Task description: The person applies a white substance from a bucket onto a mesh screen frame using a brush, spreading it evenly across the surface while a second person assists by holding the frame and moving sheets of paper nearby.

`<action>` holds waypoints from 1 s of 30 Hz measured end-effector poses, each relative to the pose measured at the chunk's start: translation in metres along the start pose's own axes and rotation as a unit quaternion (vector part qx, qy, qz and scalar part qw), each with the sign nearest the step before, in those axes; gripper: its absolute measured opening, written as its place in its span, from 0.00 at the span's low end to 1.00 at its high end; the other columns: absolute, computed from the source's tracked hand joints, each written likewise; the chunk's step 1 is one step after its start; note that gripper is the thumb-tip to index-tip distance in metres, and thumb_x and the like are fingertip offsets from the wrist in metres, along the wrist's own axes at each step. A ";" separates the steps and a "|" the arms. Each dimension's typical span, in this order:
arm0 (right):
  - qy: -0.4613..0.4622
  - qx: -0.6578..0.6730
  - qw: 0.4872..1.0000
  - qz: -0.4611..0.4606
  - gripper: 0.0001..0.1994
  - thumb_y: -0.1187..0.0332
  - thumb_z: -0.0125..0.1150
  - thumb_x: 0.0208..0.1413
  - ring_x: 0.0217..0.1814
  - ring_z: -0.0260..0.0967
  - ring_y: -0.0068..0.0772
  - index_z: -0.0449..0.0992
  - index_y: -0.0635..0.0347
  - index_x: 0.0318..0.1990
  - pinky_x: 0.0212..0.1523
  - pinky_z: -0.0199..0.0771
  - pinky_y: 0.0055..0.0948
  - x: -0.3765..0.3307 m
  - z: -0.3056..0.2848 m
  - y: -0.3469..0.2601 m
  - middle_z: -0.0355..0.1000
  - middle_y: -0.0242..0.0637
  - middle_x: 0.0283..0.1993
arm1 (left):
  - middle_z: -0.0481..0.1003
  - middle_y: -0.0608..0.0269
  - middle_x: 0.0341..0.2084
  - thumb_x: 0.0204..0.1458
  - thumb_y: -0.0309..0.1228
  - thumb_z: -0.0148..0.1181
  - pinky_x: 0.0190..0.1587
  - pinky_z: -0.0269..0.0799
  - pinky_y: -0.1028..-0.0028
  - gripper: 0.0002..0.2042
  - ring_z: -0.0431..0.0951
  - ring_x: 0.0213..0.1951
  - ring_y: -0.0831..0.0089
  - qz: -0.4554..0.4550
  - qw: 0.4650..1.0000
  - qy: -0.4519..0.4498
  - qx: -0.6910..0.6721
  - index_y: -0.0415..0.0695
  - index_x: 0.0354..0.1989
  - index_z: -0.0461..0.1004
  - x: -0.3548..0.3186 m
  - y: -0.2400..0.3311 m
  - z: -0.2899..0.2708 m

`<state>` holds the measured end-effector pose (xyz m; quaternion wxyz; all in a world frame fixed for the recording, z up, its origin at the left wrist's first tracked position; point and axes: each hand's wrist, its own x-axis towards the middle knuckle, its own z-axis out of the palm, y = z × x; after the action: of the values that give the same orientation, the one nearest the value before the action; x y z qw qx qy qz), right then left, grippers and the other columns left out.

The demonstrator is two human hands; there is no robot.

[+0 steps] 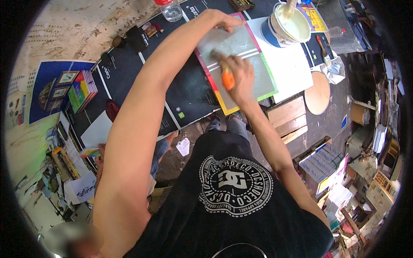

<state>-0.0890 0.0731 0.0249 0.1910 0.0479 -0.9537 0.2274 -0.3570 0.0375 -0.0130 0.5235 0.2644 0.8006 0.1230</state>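
Observation:
On the table in front of me lies a flat panel with a grey, wet-looking face, a pink, green and yellow border and white stripes across its middle. My right hand grips a brush with an orange handle; its bristle end is smeared by motion over the panel's middle. My left hand rests at the panel's far edge, fingers partly bent, with nothing visible in it. Under the panel's right side is a white sheet. On that sheet stands a bucket of pale, creamy liquid, with a brush handle sticking out.
The table has a black cover. A plastic bottle stands at its far edge. A stack of colourful books sits at the left, near another person's hand. Wooden boards, a round board and bundled books lie at the right.

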 end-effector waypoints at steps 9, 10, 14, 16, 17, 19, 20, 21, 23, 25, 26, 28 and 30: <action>-0.231 0.079 0.969 -0.046 0.22 0.73 0.64 0.47 0.45 0.72 0.45 0.79 0.46 0.53 0.49 0.74 0.39 -0.053 0.009 -0.018 0.76 0.38 0.44 | 0.65 0.63 0.69 0.57 0.71 0.32 0.55 0.65 0.64 0.41 0.71 0.46 0.65 -0.004 0.999 0.040 -0.001 0.61 0.75 0.53 0.013 -0.014 0.007; -0.164 0.071 0.983 -0.048 0.21 0.72 0.63 0.46 0.44 0.72 0.45 0.80 0.45 0.52 0.48 0.72 0.41 -0.049 0.001 -0.006 0.75 0.37 0.42 | 0.66 0.62 0.68 0.59 0.69 0.33 0.56 0.65 0.65 0.39 0.72 0.49 0.64 -0.008 0.998 0.053 -0.015 0.59 0.73 0.57 0.018 -0.010 0.013; -0.036 0.056 0.997 -0.047 0.19 0.70 0.61 0.47 0.42 0.71 0.44 0.81 0.44 0.49 0.45 0.70 0.41 0.001 0.013 -0.006 0.73 0.36 0.42 | 0.64 0.55 0.68 0.61 0.63 0.34 0.74 0.43 0.48 0.36 0.57 0.72 0.54 -0.076 0.976 -0.004 -0.203 0.52 0.67 0.69 0.036 -0.065 0.004; -0.122 -0.066 0.989 -0.051 0.17 0.71 0.60 0.49 0.43 0.71 0.43 0.81 0.44 0.48 0.44 0.71 0.40 -0.048 0.047 -0.007 0.73 0.37 0.41 | 0.64 0.55 0.68 0.61 0.63 0.34 0.74 0.43 0.48 0.36 0.57 0.72 0.54 -0.042 0.990 0.003 -0.131 0.52 0.67 0.69 0.048 -0.041 0.014; -0.117 -0.020 0.990 -0.080 0.21 0.73 0.60 0.49 0.44 0.71 0.42 0.80 0.43 0.52 0.46 0.72 0.37 -0.072 0.042 -0.009 0.73 0.38 0.42 | 0.64 0.55 0.68 0.61 0.63 0.34 0.74 0.44 0.48 0.35 0.57 0.72 0.54 -0.026 0.994 0.004 -0.110 0.52 0.66 0.69 0.051 -0.031 0.018; -0.228 0.047 0.970 -0.063 0.21 0.73 0.59 0.48 0.46 0.70 0.42 0.80 0.46 0.53 0.47 0.71 0.37 -0.099 0.009 -0.028 0.74 0.38 0.42 | 0.65 0.55 0.68 0.61 0.62 0.35 0.73 0.44 0.48 0.35 0.58 0.71 0.54 -0.011 0.995 -0.006 -0.103 0.52 0.66 0.69 0.053 -0.023 0.031; -0.265 0.060 0.960 -0.068 0.21 0.72 0.60 0.48 0.46 0.70 0.42 0.80 0.47 0.53 0.47 0.70 0.38 -0.109 -0.006 -0.032 0.74 0.38 0.43 | 0.65 0.55 0.68 0.61 0.62 0.35 0.73 0.44 0.49 0.35 0.58 0.71 0.54 -0.011 0.994 -0.009 -0.105 0.52 0.66 0.69 0.052 -0.025 0.034; -0.265 0.060 0.960 -0.067 0.21 0.72 0.60 0.48 0.46 0.70 0.42 0.80 0.47 0.53 0.47 0.70 0.38 -0.103 -0.018 -0.028 0.74 0.38 0.43 | 0.65 0.55 0.68 0.61 0.62 0.35 0.73 0.45 0.49 0.35 0.58 0.71 0.54 -0.011 0.994 -0.005 -0.105 0.52 0.66 0.69 0.049 -0.024 0.032; -0.177 0.087 0.978 -0.070 0.21 0.71 0.62 0.47 0.45 0.70 0.42 0.80 0.48 0.53 0.47 0.69 0.38 -0.078 -0.037 -0.016 0.75 0.37 0.46 | 0.65 0.55 0.68 0.61 0.62 0.35 0.72 0.45 0.49 0.35 0.59 0.70 0.54 -0.010 0.994 -0.001 -0.106 0.52 0.66 0.69 0.044 -0.022 0.032; -0.066 0.048 0.994 -0.071 0.19 0.70 0.60 0.50 0.43 0.70 0.41 0.80 0.47 0.51 0.44 0.69 0.39 -0.041 -0.031 0.005 0.75 0.34 0.44 | 0.65 0.55 0.67 0.61 0.62 0.35 0.72 0.46 0.49 0.35 0.59 0.70 0.54 -0.010 0.995 0.004 -0.103 0.52 0.66 0.69 0.040 -0.017 0.032; -0.033 0.023 0.997 -0.065 0.17 0.69 0.59 0.52 0.41 0.70 0.39 0.80 0.44 0.50 0.42 0.70 0.39 -0.031 -0.023 0.012 0.75 0.32 0.40 | 0.65 0.55 0.67 0.61 0.62 0.35 0.72 0.46 0.49 0.34 0.59 0.70 0.54 -0.012 0.995 0.002 -0.104 0.52 0.66 0.69 0.040 -0.018 0.036; -0.109 -0.061 0.989 -0.081 0.16 0.68 0.59 0.53 0.38 0.71 0.38 0.81 0.43 0.49 0.40 0.72 0.37 -0.064 0.017 0.020 0.75 0.32 0.38 | 0.65 0.55 0.67 0.61 0.61 0.36 0.71 0.47 0.50 0.34 0.60 0.69 0.54 -0.014 0.994 0.003 -0.104 0.51 0.66 0.70 0.039 -0.019 0.040; -0.111 -0.003 0.990 -0.091 0.16 0.69 0.59 0.52 0.38 0.71 0.37 0.80 0.44 0.50 0.39 0.73 0.36 -0.106 0.007 -0.005 0.74 0.33 0.38 | 0.66 0.55 0.67 0.61 0.61 0.36 0.71 0.48 0.50 0.34 0.60 0.69 0.54 -0.021 0.994 0.012 -0.108 0.51 0.66 0.70 0.038 -0.026 0.041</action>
<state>0.0070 0.0661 -0.0191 0.1038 0.1589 -0.9613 0.1997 -0.3392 0.0335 -0.0718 0.5419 0.1884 0.7941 0.2009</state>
